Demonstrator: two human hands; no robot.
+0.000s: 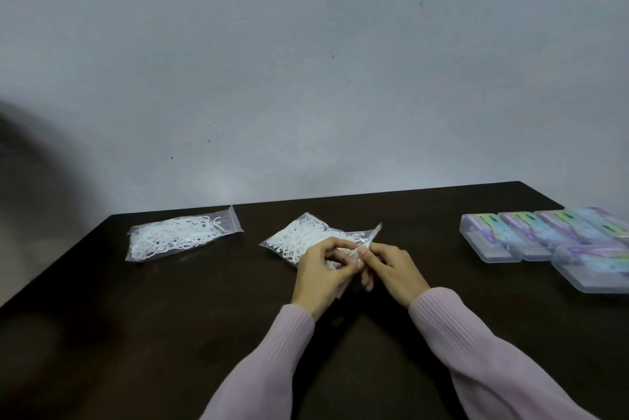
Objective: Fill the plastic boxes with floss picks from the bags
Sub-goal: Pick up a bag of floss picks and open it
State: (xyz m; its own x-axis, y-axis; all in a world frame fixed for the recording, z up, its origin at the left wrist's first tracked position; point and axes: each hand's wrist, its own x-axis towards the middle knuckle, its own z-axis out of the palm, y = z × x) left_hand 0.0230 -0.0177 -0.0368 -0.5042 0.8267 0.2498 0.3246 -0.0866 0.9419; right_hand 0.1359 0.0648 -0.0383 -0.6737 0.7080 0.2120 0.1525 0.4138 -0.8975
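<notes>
**Two hands on a bag of floss picks**

Near the middle of the dark table (170,334): a clear bag (306,237), full of thin white floss picks (296,235) in a messy heap. Left hand (321,275) and right hand (391,271) both pinching the bag's near end, fingers curled round the shiny plastic. Pink sleeves (476,351) on both arms. Near the far left corner: a second bag (180,234), zip strip at one end, flat on the table, stuffed with white picks too. By the right edge: a bunch of clear plastic boxes (544,237) with colourful labels, close together.
</notes>
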